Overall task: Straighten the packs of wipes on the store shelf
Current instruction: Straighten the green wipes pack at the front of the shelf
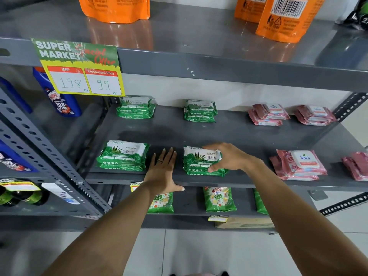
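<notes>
Shelving: grey metal shelf rack with slotted, perforated uprights.
Wall: plain pale wall showing behind the middle tier.
Floor: light tiled floor with thin grout lines, under the rack.
Light: bright, even; the top shelf board is glossy and carries soft reflections.
Signage: yellow-green price card hangs from the upper shelf edge.

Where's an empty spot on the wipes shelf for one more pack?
Bare shelf runs across the middle, between the back and front rows. Crowded at the front: the left hand lies flat beside the green stack the right hand holds.
</notes>
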`<state>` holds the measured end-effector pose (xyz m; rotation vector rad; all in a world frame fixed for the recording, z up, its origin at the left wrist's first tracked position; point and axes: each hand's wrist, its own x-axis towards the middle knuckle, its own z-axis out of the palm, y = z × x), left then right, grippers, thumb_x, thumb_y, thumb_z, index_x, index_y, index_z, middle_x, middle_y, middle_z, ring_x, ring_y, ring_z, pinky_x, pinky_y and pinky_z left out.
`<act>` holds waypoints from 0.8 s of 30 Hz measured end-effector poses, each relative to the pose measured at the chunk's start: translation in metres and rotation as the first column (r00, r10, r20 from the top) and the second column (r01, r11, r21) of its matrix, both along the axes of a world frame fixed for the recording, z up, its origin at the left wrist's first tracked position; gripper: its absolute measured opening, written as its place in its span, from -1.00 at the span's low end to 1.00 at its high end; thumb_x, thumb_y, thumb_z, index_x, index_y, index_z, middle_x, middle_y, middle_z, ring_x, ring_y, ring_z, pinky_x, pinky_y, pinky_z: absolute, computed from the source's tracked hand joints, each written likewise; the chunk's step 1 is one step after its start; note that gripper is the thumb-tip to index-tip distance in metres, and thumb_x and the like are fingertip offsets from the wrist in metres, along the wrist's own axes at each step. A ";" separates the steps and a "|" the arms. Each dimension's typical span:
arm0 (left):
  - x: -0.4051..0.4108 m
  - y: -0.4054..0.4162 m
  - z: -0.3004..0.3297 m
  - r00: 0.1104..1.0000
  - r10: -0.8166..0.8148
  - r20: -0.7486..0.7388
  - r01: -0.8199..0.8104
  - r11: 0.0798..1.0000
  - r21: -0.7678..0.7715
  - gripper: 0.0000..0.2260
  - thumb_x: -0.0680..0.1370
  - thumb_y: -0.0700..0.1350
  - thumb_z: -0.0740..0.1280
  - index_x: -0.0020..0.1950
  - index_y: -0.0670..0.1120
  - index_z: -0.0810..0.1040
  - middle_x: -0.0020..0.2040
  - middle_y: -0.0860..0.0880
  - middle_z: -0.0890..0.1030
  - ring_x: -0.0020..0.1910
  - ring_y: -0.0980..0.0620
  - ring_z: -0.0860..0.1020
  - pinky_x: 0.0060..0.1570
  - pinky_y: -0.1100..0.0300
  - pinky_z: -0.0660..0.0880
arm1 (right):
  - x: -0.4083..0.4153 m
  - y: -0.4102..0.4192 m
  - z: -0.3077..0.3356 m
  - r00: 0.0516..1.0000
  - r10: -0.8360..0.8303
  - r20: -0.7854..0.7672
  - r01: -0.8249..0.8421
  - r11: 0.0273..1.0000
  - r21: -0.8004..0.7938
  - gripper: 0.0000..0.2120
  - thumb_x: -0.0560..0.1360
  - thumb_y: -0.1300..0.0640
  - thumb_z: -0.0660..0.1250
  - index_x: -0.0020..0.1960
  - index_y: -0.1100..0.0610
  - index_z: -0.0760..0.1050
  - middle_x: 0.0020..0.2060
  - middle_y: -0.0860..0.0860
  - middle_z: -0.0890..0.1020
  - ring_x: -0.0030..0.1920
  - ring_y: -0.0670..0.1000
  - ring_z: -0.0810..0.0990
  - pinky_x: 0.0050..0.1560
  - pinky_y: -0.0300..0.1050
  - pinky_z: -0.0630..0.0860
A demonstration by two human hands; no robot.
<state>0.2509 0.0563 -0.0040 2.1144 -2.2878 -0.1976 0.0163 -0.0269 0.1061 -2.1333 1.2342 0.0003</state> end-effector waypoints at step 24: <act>-0.001 0.000 0.000 1.000 0.007 0.001 -0.007 1.000 0.005 0.18 0.26 0.50 0.31 0.56 -0.10 -0.23 0.58 -0.04 -0.24 0.53 -0.05 -0.25 0.47 -0.12 -0.25 | 0.004 -0.012 -0.011 0.996 0.037 0.081 -0.040 0.999 0.026 -0.27 0.29 0.09 0.58 0.39 -0.16 0.37 0.40 -0.06 0.44 0.41 -0.01 0.36 0.38 -0.12 0.25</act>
